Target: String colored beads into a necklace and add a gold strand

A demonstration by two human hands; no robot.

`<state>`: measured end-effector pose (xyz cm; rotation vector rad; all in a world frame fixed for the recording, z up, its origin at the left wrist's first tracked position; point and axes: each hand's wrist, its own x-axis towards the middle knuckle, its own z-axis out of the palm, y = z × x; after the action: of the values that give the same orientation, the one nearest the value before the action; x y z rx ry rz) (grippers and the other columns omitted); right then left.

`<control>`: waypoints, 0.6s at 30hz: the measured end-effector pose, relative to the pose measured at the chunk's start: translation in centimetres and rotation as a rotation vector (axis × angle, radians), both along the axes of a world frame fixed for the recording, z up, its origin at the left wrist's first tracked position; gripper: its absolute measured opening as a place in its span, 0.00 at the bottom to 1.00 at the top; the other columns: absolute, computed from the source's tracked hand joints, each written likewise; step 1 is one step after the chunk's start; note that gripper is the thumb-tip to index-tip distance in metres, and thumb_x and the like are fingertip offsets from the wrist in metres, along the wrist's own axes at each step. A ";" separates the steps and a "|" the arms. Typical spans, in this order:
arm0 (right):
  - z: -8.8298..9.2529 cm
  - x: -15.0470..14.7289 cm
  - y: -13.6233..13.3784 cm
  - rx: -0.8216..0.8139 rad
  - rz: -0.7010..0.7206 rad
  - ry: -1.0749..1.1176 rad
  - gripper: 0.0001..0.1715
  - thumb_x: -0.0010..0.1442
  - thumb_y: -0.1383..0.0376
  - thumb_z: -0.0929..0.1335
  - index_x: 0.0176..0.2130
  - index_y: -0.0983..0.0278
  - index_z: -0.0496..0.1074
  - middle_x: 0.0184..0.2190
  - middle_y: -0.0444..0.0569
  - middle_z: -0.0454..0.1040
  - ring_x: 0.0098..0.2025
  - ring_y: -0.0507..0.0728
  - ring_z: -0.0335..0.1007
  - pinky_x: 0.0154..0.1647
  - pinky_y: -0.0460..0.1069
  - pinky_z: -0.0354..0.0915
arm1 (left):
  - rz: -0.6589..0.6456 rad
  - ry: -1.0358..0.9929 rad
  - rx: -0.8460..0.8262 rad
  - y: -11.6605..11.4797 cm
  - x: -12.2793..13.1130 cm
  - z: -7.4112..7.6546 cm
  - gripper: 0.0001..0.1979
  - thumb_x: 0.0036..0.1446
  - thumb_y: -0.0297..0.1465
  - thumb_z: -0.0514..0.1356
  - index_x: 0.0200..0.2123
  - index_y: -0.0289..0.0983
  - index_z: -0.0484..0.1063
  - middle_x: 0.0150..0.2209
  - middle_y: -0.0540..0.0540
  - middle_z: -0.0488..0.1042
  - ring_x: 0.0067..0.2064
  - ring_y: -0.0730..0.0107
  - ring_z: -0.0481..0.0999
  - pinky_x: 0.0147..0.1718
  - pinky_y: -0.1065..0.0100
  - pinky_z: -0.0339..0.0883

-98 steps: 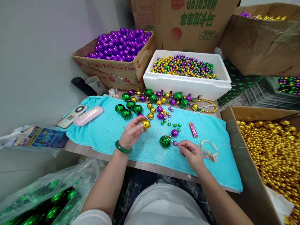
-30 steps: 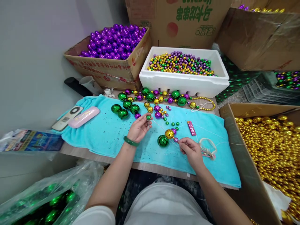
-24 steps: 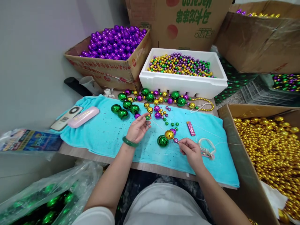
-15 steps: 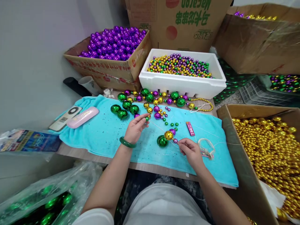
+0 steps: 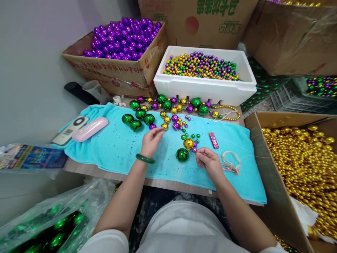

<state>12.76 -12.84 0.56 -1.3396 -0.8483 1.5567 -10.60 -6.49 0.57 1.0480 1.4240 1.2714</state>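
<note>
My left hand (image 5: 151,141), with a green bangle (image 5: 145,159) at the wrist, has its thumb and forefinger pinched beside gold balls (image 5: 164,126); anything between them is too small to make out. A beaded string lies near the middle of the turquoise towel (image 5: 118,149), with a large green ball (image 5: 182,154), a gold ball (image 5: 188,143) and small purple beads (image 5: 195,149). My right hand (image 5: 209,162) pinches this string just right of the purple beads. Small green beads (image 5: 193,136) lie above it.
Large green balls (image 5: 135,125) are on the towel's left. Behind lie a finished-looking garland (image 5: 203,109), a white foam box (image 5: 205,86) and a carton of purple balls (image 5: 105,72). Right are a pink packet (image 5: 214,140), a thread bundle (image 5: 231,160) and a carton of gold beads (image 5: 276,182).
The small green bead at my left fingertips is no longer seen there. My right hand and the small purple beads have moved slightly left and up. The camera view has shifted a little.
</note>
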 end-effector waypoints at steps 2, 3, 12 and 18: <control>-0.3 0.5 0.0 0.003 -0.013 -0.001 0.13 0.44 0.58 0.72 0.27 0.64 0.69 0.15 0.41 0.67 0.16 0.47 0.58 0.15 0.43 0.50 | 0.161 0.279 0.097 1.1 -1.8 -1.3 0.09 0.48 0.30 0.63 0.36 0.38 0.77 0.38 0.44 0.73 0.36 0.67 0.70 0.37 0.67 0.65; -0.4 0.7 0.0 0.005 -0.017 -0.005 0.13 0.44 0.58 0.72 0.27 0.64 0.69 0.15 0.41 0.67 0.16 0.48 0.58 0.15 0.43 0.50 | 0.172 0.422 0.129 1.6 -2.6 -1.9 0.11 0.49 0.29 0.62 0.38 0.38 0.77 0.40 0.43 0.71 0.38 0.65 0.70 0.40 0.65 0.65; -0.1 0.6 -0.2 0.023 0.007 -0.070 0.12 0.45 0.58 0.71 0.26 0.64 0.69 0.16 0.41 0.67 0.18 0.48 0.58 0.18 0.44 0.54 | -0.158 1.025 0.199 2.8 -2.9 -3.2 0.20 0.51 0.27 0.58 0.49 0.36 0.72 0.53 0.35 0.61 0.54 0.45 0.64 0.55 0.50 0.56; 0.2 0.7 -0.1 0.032 0.016 -0.102 0.12 0.45 0.58 0.71 0.27 0.64 0.70 0.16 0.42 0.67 0.18 0.48 0.58 0.18 0.44 0.54 | 0.016 0.767 0.074 3.5 -3.1 -3.3 0.16 0.47 0.27 0.63 0.42 0.37 0.73 0.46 0.38 0.64 0.51 0.49 0.67 0.53 0.52 0.60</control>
<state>13.47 -12.99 0.73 -1.4021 -0.9447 1.4908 -13.66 -2.95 -2.71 1.6855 1.9492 0.9663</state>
